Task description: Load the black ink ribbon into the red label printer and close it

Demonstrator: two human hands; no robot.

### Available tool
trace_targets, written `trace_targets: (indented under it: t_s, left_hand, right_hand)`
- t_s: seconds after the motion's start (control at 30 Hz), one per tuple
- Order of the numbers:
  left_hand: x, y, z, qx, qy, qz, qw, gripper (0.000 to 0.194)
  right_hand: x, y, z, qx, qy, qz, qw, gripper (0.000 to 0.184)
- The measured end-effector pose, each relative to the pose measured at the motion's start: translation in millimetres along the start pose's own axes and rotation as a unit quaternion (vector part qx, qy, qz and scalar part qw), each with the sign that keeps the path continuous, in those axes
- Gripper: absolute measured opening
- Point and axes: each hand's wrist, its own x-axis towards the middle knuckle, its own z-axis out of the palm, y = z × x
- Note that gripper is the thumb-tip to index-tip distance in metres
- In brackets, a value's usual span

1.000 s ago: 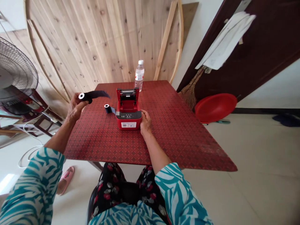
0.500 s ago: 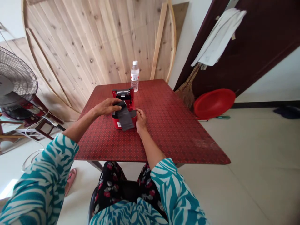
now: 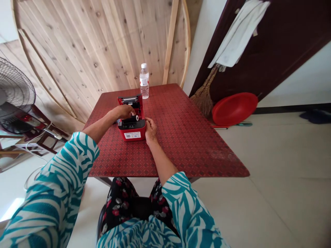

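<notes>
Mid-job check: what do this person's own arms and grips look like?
The left sleeve and right sleeve are loose, with a swirling teal-and-white pattern, ending on the forearms. The left grip and right grip are bare hands; no gloves show.

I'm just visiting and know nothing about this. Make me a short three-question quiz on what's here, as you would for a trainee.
1. True or false: the red machine has its lid closed.
2. The left hand is nearest to: A) the fan; B) the black roll; C) the broom.
3. Fill in: the bottle on the table has a ___ cap.

Key: 1. False; 2. B, the black roll; 3. white.
</notes>
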Motion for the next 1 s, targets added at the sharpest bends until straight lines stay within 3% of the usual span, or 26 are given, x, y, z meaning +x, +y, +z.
trace_targets:
  t_s: [0.1,0.3,0.43,0.57,0.7,0.87,1.0]
  left_hand:
    - [-3,4,-5.5,0.035,-0.080,-0.002,0.996,0.042]
    - [-6,14,2.7,0.157,-0.062,-0.032,0.985,0.033]
    - [10,7,15.4,0.134,-0.085,-0.039,0.987,0.028]
    - [22,-6,18.3,0.035,-0.111,-0.040,0.992,0.022]
    - [7,-12,12.1,-0.120,-0.057,-0.012,0.991,0.021]
    - [-44,-7,4.5,-0.281,0.043,-0.001,0.959,0.028]
    - [-71,-3,11.3,-0.292,0.066,0.000,0.954,0.043]
  right_hand:
    - [0,1,0,0.003,0.000,0.004,1.000,0.029]
    - [1,1,1,0.007,0.002,-0.008,1.000,0.029]
    - [0,2,0,0.007,-0.006,-0.006,1.000,0.028]
    - [-1,1,0,0.008,-0.006,-0.001,1.000,0.027]
    - [1,0,0,0.005,0.000,0.003,1.000,0.027]
    - [-1,-2,-1,0.005,-0.006,-0.002,1.000,0.027]
    - [-3,-4,-2,0.013,-0.015,-0.009,1.000,0.028]
